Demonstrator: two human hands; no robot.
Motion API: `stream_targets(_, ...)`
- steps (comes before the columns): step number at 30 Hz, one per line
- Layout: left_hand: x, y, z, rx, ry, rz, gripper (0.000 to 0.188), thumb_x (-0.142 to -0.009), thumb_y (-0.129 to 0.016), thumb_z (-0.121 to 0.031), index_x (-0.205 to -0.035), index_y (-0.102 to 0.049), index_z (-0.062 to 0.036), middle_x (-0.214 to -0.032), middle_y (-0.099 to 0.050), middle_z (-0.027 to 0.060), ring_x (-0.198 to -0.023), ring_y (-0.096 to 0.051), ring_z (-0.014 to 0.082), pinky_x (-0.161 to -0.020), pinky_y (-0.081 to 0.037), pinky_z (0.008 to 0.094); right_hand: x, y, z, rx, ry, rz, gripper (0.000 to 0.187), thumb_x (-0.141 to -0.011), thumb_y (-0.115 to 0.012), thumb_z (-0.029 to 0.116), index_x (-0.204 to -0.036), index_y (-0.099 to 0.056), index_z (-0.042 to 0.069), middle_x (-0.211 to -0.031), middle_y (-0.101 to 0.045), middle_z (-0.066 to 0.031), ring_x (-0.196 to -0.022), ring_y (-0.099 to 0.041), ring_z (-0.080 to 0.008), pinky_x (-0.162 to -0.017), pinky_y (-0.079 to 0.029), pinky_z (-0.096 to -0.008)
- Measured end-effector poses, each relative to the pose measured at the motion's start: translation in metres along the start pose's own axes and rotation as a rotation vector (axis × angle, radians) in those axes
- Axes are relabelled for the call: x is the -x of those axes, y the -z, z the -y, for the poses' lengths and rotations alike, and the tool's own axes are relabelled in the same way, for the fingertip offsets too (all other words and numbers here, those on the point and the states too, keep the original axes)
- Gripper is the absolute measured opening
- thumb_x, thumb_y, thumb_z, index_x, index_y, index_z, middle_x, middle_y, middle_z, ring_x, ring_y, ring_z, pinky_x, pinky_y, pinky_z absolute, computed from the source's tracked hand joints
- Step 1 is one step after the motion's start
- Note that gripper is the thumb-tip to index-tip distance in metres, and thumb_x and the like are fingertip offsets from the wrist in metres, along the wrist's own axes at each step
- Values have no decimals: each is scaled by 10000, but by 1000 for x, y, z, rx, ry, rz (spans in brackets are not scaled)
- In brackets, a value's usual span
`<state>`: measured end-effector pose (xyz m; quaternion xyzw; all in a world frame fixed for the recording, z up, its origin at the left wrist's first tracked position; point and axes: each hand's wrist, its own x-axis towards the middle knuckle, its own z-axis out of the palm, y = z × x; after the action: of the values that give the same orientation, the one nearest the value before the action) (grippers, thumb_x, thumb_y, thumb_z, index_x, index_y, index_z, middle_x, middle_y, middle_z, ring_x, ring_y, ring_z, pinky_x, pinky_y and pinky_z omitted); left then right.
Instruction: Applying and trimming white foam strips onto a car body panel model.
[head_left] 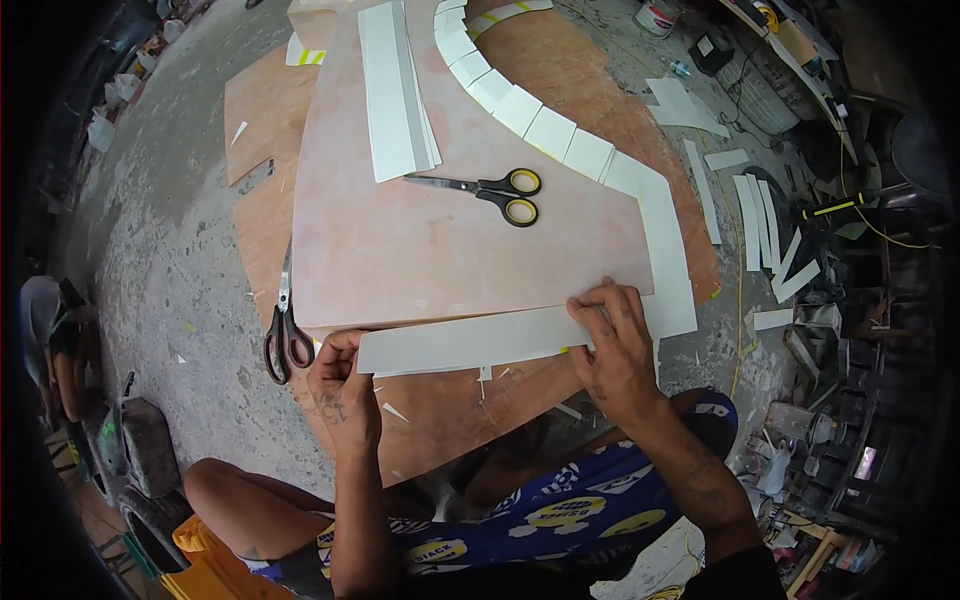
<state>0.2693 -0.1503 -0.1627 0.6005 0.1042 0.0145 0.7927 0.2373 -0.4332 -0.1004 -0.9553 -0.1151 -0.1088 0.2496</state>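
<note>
A long white strip (470, 341), perhaps card or paper, lies along the near edge of a pinkish flat board (430, 255). Its left end is pinched between the thumb and fingers of my left hand (345, 385). My right hand (615, 345) grips the strip near its other end, fingers curled over the top beside the board's near right corner. White pieces (550, 132) line the board's curved right edge, and a wider white piece (668, 250) borders its straight right side. Scissors with black and yellow handles (505, 193) rest on the board, blades pointing left.
Long white and grey strips (392, 100) are stacked on the board's far part. Dark-handled scissors (285, 335) lie left of the board on a brown sheet (262, 215). Loose white strips (748, 222) are scattered on the concrete floor at right, near a yellow cord (741, 330).
</note>
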Motion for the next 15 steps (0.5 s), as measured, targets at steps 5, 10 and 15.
stream_targets(5,0,0,-4,23,55,-20,84,-848,-662,-6,-916,-615,5,-878,-652,49,-804,-600,96,-783,-470,223,0,-1,1,-16,12,2,567,-587,-734,-79,-1124,-554,-62,-1069,-494,-163,-1034,-508,-383,-1037,-419,-521)
stream_targets(10,-2,1,-1,-9,-1,9,58,-882,-673,-60,-900,-633,-23,-840,-657,-5,-730,-574,38,-692,-428,177,3,-5,-1,15,50,-55,558,-581,-733,-82,-1110,-558,-68,-1068,-497,-167,-1050,-504,-389,-1008,-428,-504)
stream_targets(15,-2,-1,3,42,-5,-1,62,-879,-673,-46,-916,-640,-9,-841,-667,13,-747,-593,54,-721,-452,192,3,-6,0,1,43,-70,532,-584,-726,-87,-1092,-566,-67,-1065,-501,-163,-1056,-504,-379,-967,-448,-477)
